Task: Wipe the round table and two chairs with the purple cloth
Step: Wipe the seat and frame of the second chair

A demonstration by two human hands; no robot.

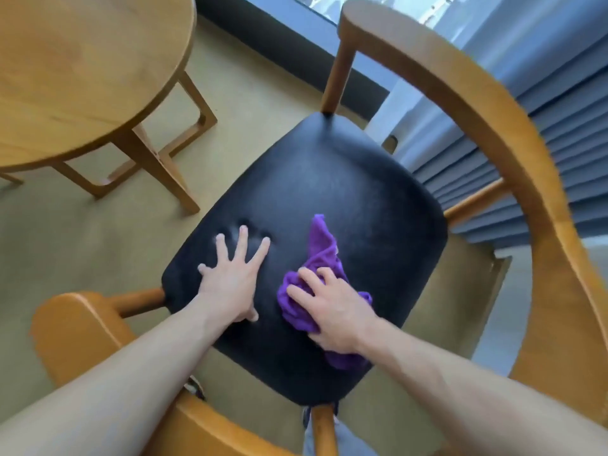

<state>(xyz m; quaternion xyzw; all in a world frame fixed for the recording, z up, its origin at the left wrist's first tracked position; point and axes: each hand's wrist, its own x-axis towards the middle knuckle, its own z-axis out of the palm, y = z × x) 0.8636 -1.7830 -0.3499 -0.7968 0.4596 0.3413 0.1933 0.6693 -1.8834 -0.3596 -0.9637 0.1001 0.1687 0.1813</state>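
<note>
The step in hand is, by my judgement, wiping the black padded leather seat (316, 199) of the wooden armchair (513, 153). The crumpled purple microfibre cloth (320, 255) lies on the seat, toward its near right part, with one tail pointing to the far edge. The right hand (332, 311) presses on the cloth with fingers curled over it, so its grip is closed on the fabric. The left hand (233, 274) lies flat on the seat just beside the cloth, fingers spread and straight, holding nothing; it steadies the chair.

To do this well, the cloth should be spread wider under the palm, because a bunched cloth cleans only a narrow strip. Long overlapping strokes from the far edge to the near edge would cover the seat, and the left hand must move aside for its own patch. The round light-wood tabletop (82, 70) stands apart at the far left.
</note>
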